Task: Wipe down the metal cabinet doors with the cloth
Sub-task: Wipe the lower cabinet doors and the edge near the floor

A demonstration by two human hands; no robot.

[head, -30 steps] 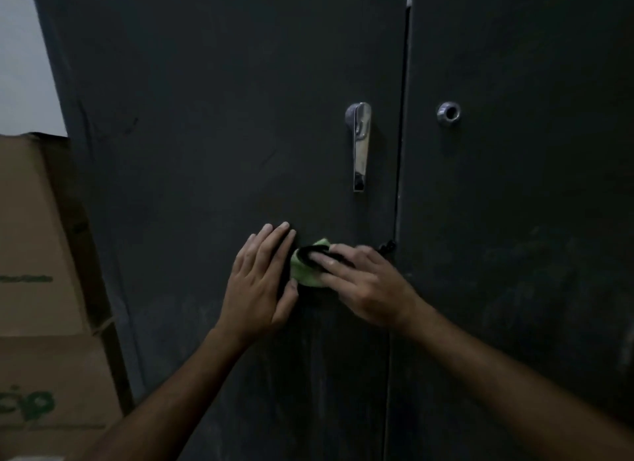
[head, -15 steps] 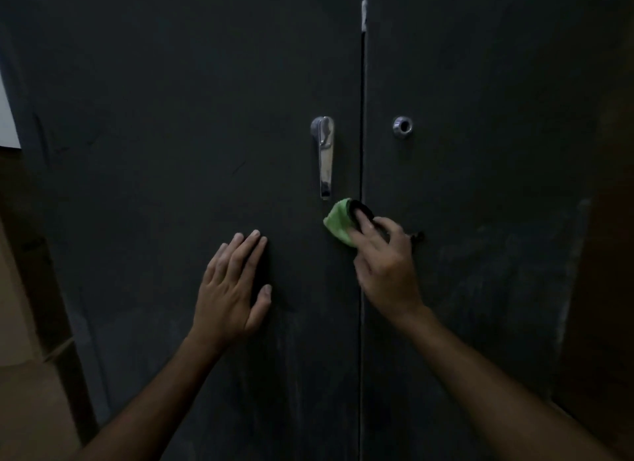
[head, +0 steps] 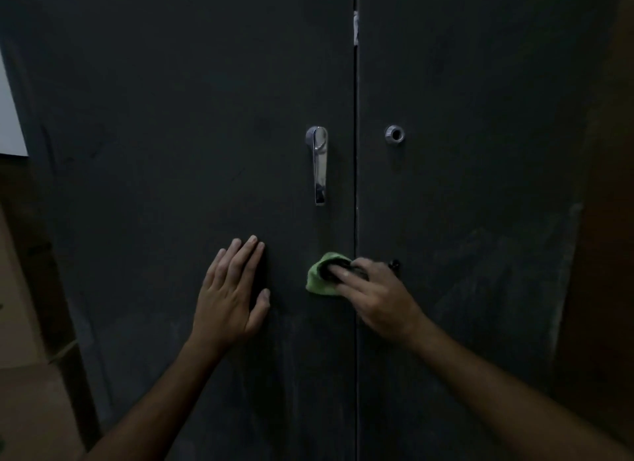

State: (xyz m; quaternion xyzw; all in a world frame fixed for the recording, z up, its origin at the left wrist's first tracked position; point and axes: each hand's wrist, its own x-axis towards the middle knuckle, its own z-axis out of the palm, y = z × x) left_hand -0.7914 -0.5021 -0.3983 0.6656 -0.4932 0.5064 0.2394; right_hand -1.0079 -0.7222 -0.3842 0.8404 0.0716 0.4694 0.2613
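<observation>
Two dark metal cabinet doors fill the head view, the left door (head: 171, 151) and the right door (head: 480, 186), split by a narrow vertical gap. My right hand (head: 377, 295) presses a green cloth (head: 319, 275) against the left door, just left of the gap and below the chrome handle (head: 318, 165). My left hand (head: 233, 292) lies flat on the left door with fingers spread, a short way left of the cloth. Pale smears show on the lower parts of both doors.
A round chrome lock (head: 394, 133) sits on the right door level with the handle's top. A small dark knob (head: 394, 264) shows beside my right hand. Cardboard boxes (head: 24, 357) stand to the left of the cabinet. A brown surface (head: 603, 289) borders the right.
My right hand has carried the cloth down from just under the handle and a little left along the gap. My left hand stays flat on the left door.
</observation>
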